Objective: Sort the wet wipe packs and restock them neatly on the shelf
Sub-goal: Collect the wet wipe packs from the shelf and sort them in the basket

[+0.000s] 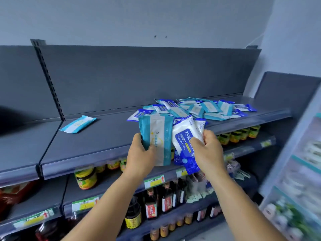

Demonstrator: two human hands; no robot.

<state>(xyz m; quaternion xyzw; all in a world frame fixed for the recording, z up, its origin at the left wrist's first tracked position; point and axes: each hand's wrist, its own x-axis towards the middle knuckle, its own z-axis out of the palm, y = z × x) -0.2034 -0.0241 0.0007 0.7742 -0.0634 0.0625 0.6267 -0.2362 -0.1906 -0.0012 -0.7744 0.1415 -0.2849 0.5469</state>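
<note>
Currently, head view only. Centre of frame: two packs are held up in front of the top shelf [104, 136]. A teal-and-white pack [156, 138] is gripped by the left hand [141, 153], fingers curled round its lower left edge, thumb across the front. A blue-and-white alcohol wipes pack [185, 145] is pinched by the right hand [208, 150], thumb on the face, fingers wrapped behind; a second white pack edge seems to be held behind it, not certain.

Both packs stand roughly upright, long axes running up-frame, the blue one tilted slightly right. Their inner edges touch or overlap.

Upper right of centre: an unsorted pile of packs [199, 108] lies on the shelf, just behind the held packs, teal and blue mixed. Left of centre: a single teal pack [78, 123] lies flat, well apart from the pile, long axis slanting toward upper right.

Judged: the lone teal pack marks the teal spot, lying left of the left hand, which is nearer. Sorting is barely begun.

Lower frame: jars and bottles [152, 202] on lower shelves.
</note>
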